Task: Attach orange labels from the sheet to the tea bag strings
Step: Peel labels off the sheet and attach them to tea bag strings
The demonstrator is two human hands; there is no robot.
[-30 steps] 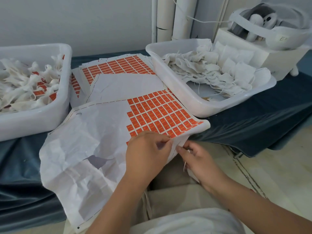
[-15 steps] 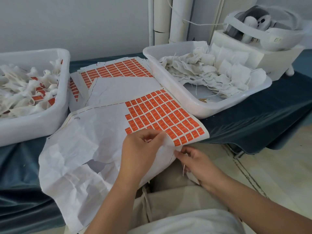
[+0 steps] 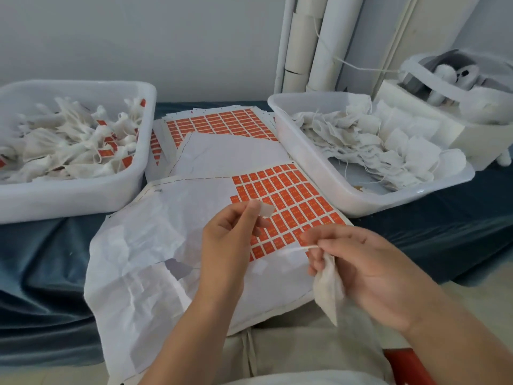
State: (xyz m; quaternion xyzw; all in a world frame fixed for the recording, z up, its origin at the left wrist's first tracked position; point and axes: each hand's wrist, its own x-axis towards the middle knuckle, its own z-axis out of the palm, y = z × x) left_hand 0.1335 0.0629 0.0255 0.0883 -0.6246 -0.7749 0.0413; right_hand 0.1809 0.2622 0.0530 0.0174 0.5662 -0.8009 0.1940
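1. Both hands have come up off the sheet's near edge. The left hand (image 3: 230, 237) now pinches a small peeled label (image 3: 263, 211), pale back showing, between thumb and forefinger above the white backing sheet of orange labels (image 3: 288, 198).
2. The right hand (image 3: 369, 270) grips a limp white paper tea bag (image 3: 329, 293) in curled fingers and pinches its thin white string (image 3: 297, 249), which runs roughly level with its free end pointing left.
3. The label hangs up and left of that string end, near but apart. I'd say the left hand must bring it down.
4. A white plastic tub of labelled bags (image 3: 83, 201) sits to the left and a white plastic tub of plain bags (image 3: 402, 198) to the right, with spare label sheets (image 3: 219, 123) behind. Only the sheet lies under the gap.
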